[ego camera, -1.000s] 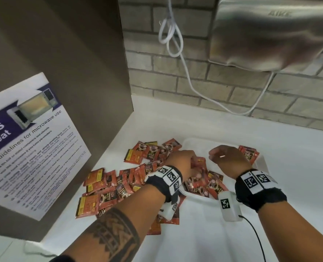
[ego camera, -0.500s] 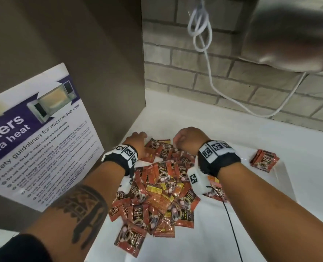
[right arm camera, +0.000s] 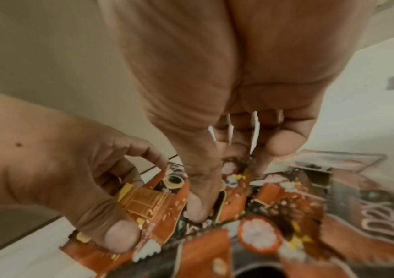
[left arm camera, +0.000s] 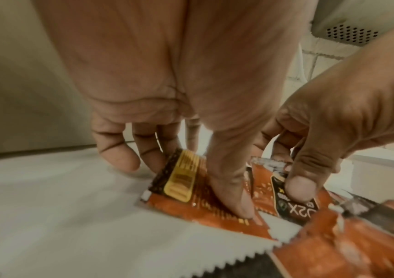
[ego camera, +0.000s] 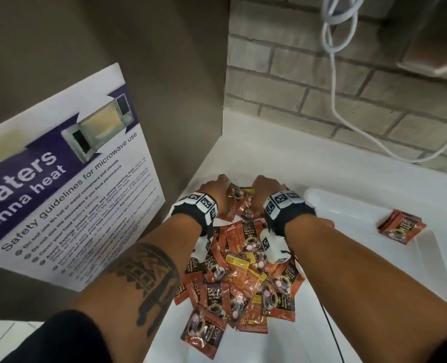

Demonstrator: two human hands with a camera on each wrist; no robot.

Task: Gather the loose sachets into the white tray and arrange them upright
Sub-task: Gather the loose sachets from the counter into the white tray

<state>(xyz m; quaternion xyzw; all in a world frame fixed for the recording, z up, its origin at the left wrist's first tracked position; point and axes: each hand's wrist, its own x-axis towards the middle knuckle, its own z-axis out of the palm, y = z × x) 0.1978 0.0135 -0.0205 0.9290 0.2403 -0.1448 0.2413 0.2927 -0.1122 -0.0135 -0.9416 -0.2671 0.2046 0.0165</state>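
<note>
A heap of orange-red coffee sachets (ego camera: 239,281) lies on the white counter, left of the white tray (ego camera: 319,196). My right forearm hides where the heap meets the tray. A small stack of sachets (ego camera: 402,227) lies in the tray's right part. Both hands are at the heap's far end, close together. My left hand (ego camera: 218,191) pinches a sachet with a yellow panel (left arm camera: 181,185) between thumb and fingers. My right hand (ego camera: 265,188) pinches a sachet with a black label (left arm camera: 296,206); in the right wrist view its thumb (right arm camera: 197,210) presses into the sachets.
A brown cabinet wall with a microwave safety poster (ego camera: 60,179) stands close on the left. The brick wall (ego camera: 308,82) is behind, with a white cable (ego camera: 340,74) hanging down it. A metal appliance (ego camera: 431,40) hangs at the top right.
Both hands have left the tray and reached to the far end of the heap. They have drawn closer together and each now pinches a sachet. The head view has tilted down.
</note>
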